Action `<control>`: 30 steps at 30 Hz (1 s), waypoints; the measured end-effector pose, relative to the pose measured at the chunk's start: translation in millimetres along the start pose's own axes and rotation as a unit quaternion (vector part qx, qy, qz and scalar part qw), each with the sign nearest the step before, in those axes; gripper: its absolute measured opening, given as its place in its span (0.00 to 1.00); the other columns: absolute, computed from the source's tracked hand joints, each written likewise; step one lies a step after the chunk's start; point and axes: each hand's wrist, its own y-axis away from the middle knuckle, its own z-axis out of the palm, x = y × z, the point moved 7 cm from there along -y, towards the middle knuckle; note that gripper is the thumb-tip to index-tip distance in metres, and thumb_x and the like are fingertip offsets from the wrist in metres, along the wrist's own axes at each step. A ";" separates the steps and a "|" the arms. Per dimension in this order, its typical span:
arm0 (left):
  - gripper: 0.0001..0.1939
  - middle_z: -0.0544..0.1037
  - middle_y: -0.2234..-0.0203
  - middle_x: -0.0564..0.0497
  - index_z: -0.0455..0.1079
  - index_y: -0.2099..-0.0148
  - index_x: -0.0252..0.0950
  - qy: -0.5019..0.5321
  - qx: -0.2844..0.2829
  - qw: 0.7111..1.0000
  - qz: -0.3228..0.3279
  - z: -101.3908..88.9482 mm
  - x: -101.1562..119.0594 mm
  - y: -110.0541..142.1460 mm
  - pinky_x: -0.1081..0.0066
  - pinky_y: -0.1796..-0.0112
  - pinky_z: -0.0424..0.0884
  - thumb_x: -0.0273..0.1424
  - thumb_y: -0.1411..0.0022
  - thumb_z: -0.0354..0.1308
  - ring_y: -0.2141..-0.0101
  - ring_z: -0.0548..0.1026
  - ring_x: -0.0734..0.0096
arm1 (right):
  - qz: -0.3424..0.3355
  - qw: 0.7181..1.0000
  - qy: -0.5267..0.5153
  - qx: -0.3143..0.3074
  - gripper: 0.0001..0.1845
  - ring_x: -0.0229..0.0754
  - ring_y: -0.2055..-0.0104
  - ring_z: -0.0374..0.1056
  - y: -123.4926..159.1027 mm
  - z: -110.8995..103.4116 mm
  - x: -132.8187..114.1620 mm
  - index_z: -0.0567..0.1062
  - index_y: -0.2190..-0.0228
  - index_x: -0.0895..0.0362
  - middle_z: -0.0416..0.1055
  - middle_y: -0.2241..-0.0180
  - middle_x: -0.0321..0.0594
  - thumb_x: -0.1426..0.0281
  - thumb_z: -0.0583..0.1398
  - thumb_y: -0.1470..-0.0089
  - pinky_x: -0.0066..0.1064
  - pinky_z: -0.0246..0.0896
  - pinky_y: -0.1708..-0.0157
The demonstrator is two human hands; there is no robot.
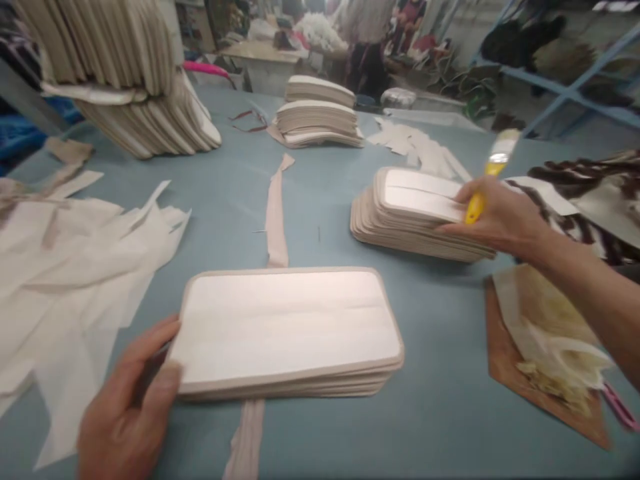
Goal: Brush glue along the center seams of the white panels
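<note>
A short stack of rounded rectangular panels [287, 327], white on top with beige edges, lies in front of me. My left hand [127, 400] grips its left end, thumb at the near corner and fingers along the side. My right hand [510, 213] holds a paintbrush [494, 165] with a yellow handle, its bristles pointing up and away. The fingers of that same hand reach onto the right end of a second, taller stack of panels [410, 230]; whether they pinch its top panel I cannot tell. A pinkish fabric strip [276, 220] runs under the near stack.
White scraps [95, 260] spread over the left of the blue-green table [320, 440]. Taller panel stacks [145, 127] stand at the back left, another stack [320, 113] at the back middle. A brown board [500, 340] with glue-stained sheets lies right, near a pink-handled tool [620, 407].
</note>
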 end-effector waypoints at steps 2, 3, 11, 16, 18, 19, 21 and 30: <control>0.20 0.82 0.40 0.54 0.76 0.39 0.48 0.042 0.007 0.998 -0.047 -0.6 -4.0 2.7 0.58 0.36 0.76 0.49 0.24 0.54 0.41 0.81 0.56 | 0.019 0.999 0.034 0.027 0.40 0.47 0.74 0.61 -1.1 -6.6 4.8 0.71 0.67 0.46 0.66 0.73 0.37 0.33 0.76 0.71 0.40 0.50 0.70; 0.20 0.82 0.40 0.54 0.76 0.40 0.48 0.058 0.010 0.997 -0.056 -0.4 -3.9 2.7 0.59 0.35 0.76 0.49 0.25 0.55 0.41 0.81 0.57 | 0.044 0.996 0.059 0.041 0.40 0.47 0.74 0.62 -1.1 -12.7 6.6 0.71 0.67 0.46 0.66 0.73 0.37 0.33 0.76 0.70 0.41 0.52 0.70; 0.22 0.82 0.40 0.48 0.76 0.39 0.44 0.116 -0.019 0.993 -0.024 8.0 -15.0 0.4 0.60 0.43 0.81 0.49 0.26 0.57 0.45 0.82 0.57 | 0.022 0.994 0.051 0.090 0.36 0.60 0.52 0.78 34.4 -62.7 -97.0 0.71 0.64 0.46 0.77 0.58 0.47 0.31 0.71 0.54 0.51 0.67 0.56; 0.20 0.78 0.36 0.50 0.72 0.35 0.47 0.143 -0.027 0.989 0.017 12.2 -15.9 3.8 0.63 0.37 0.75 0.45 0.23 0.56 0.39 0.78 0.62 | -0.152 0.987 -0.033 0.031 0.37 0.56 0.61 0.78 81.6 -38.6 -230.1 0.68 0.66 0.48 0.77 0.59 0.48 0.28 0.66 0.48 0.49 0.70 0.65; 0.19 0.76 0.34 0.52 0.71 0.34 0.49 0.149 -0.033 0.988 0.035 12.6 -13.1 4.2 0.68 0.34 0.71 0.42 0.22 0.56 0.36 0.76 0.66 | -0.207 0.977 -0.054 -0.011 0.30 0.54 0.60 0.78 96.1 -21.3 -273.8 0.68 0.61 0.49 0.77 0.59 0.46 0.36 0.63 0.37 0.45 0.71 0.66; 0.19 0.76 0.34 0.52 0.70 0.33 0.49 0.153 -0.036 0.987 0.044 12.5 -11.5 4.3 0.70 0.34 0.70 0.41 0.22 0.55 0.35 0.75 0.68 | -0.226 0.972 -0.063 -0.023 0.28 0.53 0.60 0.78 101.0 -14.1 -290.5 0.67 0.60 0.49 0.77 0.59 0.46 0.38 0.62 0.34 0.43 0.71 0.67; 0.19 0.75 0.33 0.52 0.69 0.33 0.47 0.163 -0.040 0.984 0.060 11.7 -8.3 4.4 0.74 0.34 0.68 0.39 0.21 0.55 0.35 0.74 0.72 | -0.244 0.966 -0.075 -0.047 0.26 0.52 0.60 0.78 106.1 -0.9 -313.0 0.66 0.58 0.50 0.77 0.59 0.45 0.41 0.61 0.31 0.41 0.71 0.67; 0.20 0.74 0.32 0.54 0.71 0.34 0.46 0.275 -0.047 0.959 0.046 9.7 -7.8 6.6 0.72 0.31 0.64 0.38 0.17 0.44 0.33 0.72 0.74 | -0.270 0.953 -0.071 -0.117 0.38 0.53 0.57 0.77 110.8 32.6 -341.9 0.64 0.55 0.50 0.77 0.56 0.44 0.57 0.82 0.56 0.40 0.74 0.62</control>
